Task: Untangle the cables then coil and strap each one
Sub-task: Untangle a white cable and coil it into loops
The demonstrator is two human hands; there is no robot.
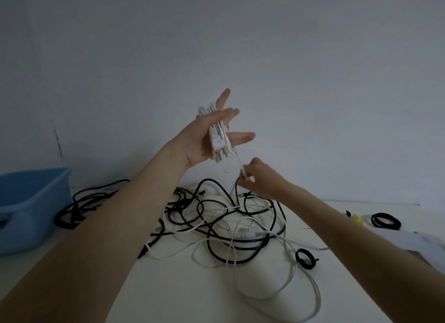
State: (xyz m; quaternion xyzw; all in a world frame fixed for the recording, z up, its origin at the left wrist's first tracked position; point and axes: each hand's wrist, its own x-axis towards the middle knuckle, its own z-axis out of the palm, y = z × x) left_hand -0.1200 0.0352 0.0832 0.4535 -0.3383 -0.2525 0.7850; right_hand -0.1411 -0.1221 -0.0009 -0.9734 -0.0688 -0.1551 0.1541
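White cable (218, 140) coiled around raised left hand (207, 140), fingers splayed.

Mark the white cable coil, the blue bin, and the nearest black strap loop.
white cable coil (218, 140): head view, middle of the wound bundle.
blue bin (29, 203): head view, its front wall.
black strap loop (305, 259): head view, its ring band.
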